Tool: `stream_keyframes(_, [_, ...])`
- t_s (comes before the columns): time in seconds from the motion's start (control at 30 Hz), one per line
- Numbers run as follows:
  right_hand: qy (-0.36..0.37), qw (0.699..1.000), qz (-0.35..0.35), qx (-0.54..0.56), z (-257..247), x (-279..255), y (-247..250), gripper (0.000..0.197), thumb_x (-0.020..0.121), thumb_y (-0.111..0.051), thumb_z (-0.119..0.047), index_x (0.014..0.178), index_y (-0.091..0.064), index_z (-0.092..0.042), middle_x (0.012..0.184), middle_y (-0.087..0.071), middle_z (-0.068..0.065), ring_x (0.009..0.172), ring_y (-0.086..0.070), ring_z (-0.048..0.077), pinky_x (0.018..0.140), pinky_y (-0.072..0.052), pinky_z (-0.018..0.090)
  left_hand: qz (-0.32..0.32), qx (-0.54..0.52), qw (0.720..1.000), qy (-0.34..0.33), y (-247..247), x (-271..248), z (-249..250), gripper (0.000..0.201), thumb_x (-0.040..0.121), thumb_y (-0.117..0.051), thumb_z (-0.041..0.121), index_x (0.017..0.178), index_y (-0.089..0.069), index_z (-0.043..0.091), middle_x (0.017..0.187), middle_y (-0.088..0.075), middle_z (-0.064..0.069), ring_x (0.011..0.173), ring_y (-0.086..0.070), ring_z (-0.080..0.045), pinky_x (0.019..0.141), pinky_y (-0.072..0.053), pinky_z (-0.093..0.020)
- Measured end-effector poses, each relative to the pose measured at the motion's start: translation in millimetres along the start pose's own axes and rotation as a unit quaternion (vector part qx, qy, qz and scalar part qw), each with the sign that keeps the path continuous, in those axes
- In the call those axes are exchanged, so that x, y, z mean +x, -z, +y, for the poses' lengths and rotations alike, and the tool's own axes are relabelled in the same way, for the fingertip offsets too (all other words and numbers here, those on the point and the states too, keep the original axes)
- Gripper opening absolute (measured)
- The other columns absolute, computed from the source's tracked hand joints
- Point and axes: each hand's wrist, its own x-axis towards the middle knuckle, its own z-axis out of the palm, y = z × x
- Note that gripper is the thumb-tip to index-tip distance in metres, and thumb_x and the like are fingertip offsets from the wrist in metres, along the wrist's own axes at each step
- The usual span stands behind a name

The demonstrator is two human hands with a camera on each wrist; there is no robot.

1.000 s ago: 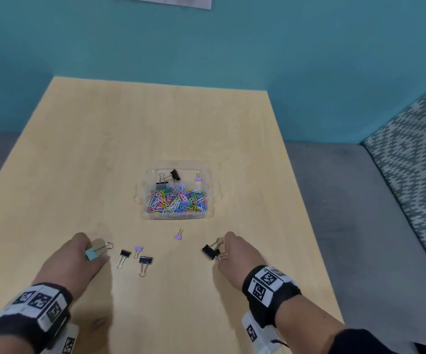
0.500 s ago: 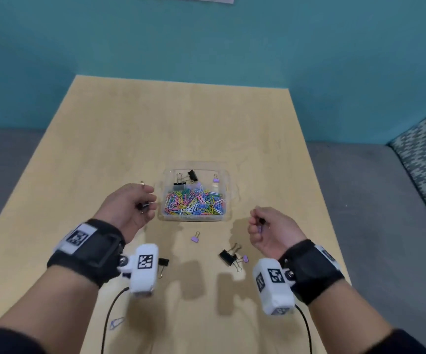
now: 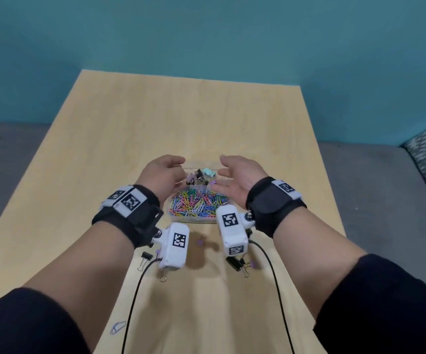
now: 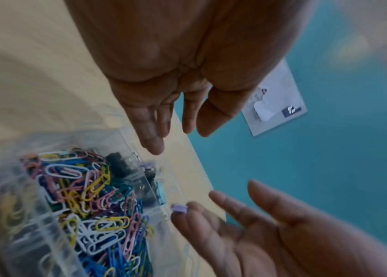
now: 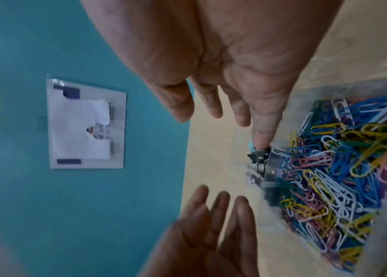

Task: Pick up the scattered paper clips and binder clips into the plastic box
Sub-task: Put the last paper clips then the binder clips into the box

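Your left hand [image 3: 162,175] and your right hand [image 3: 236,178] hover over the far part of the clear plastic box [image 3: 194,221], palms turned toward each other, fingers straight and spread, gripping nothing. A small lilac binder clip [image 4: 179,208] sits at the fingertips of your right hand, just above the box wall; whether it touches the fingers cannot be told from the blurred wrist view. The box rests on the light wooden counter [image 3: 155,123], near its middle. Its near compartment holds a dense heap of multicoloured paper clips [image 3: 197,204] in blue, yellow, white, pink and green. Its far compartment holds black binder clips [image 3: 198,176] and one pale turquoise binder clip [image 3: 209,171]. Binder clips lie outside the box on the counter, between the box and your body: a black binder clip with wire handles [image 3: 146,256] lies beside the white left wrist camera [image 3: 174,245], a second black binder clip [image 3: 234,263] lies just below the white right wrist camera [image 3: 232,232], and a small lilac clip on the counter [image 3: 200,241] lies between the two cameras. A blue paper clip [image 3: 117,327] lies apart from the rest, at the near counter edge beside your left sleeve. A paper sheet [image 5: 85,123] hangs on the teal wall [image 3: 206,34] behind the counter.
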Motion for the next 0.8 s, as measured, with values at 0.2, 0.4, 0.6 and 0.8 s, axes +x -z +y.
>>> stream_keyframes(0.2, [0.051, 0.989, 0.069, -0.119, 29, -49, 52, 0.013, 0.091, -0.054, -0.008, 0.100, -0.061, -0.015, 0.092, -0.063, 0.008, 0.088, -0.062, 0.032, 0.079, -0.052, 0.047, 0.061, 0.062, 0.996, -0.004, 70, -41, -42, 0.029, 0.083, -0.052, -0.009, 0.100, -0.065, 0.010, 0.092, -0.061, -0.010, 0.074, -0.057, -0.027, 0.073, -0.051, -0.039])
stream_keyframes(0.4, [0.081, 0.729, -0.025, -0.679, 105, -89, 104, 0.038, 0.083, -0.056, -0.022, 0.120, -0.050, -0.026, 0.102, -0.053, -0.002, 0.090, -0.055, 0.019, 0.079, -0.046, 0.034, -0.015, 0.426, 0.904, -0.018, 108, -89, -98, 0.044, 0.074, -0.064, 0.008, 0.111, -0.063, 0.032, 0.093, -0.052, 0.008, 0.081, -0.055, -0.005, 0.069, -0.042, -0.023])
stream_keyframes(0.6, [0.131, 0.709, 0.013, -0.693, 132, -92, 96, 0.027, 0.086, -0.054, -0.021, 0.113, -0.048, -0.023, 0.101, -0.047, -0.003, 0.094, -0.051, 0.022, 0.074, -0.044, 0.034, -0.040, 0.502, 0.861, -0.074, 97, -98, -120, 0.047, 0.080, -0.060, 0.016, 0.121, -0.057, 0.038, 0.097, -0.045, 0.010, 0.079, -0.054, -0.007, 0.069, -0.040, -0.025])
stream_keyframes(0.8, [0.135, 0.712, 0.039, -0.688, 133, -88, 89, 0.011, 0.090, -0.049, -0.012, 0.088, -0.042, -0.021, 0.092, -0.046, 0.001, 0.077, -0.047, 0.023, 0.066, -0.042, 0.033, 0.004, 0.568, 0.816, -0.104, 76, -97, -120, 0.008, 0.087, -0.054, 0.021, 0.094, -0.057, 0.021, 0.091, -0.047, 0.000, 0.066, -0.052, -0.023, 0.060, -0.037, -0.029])
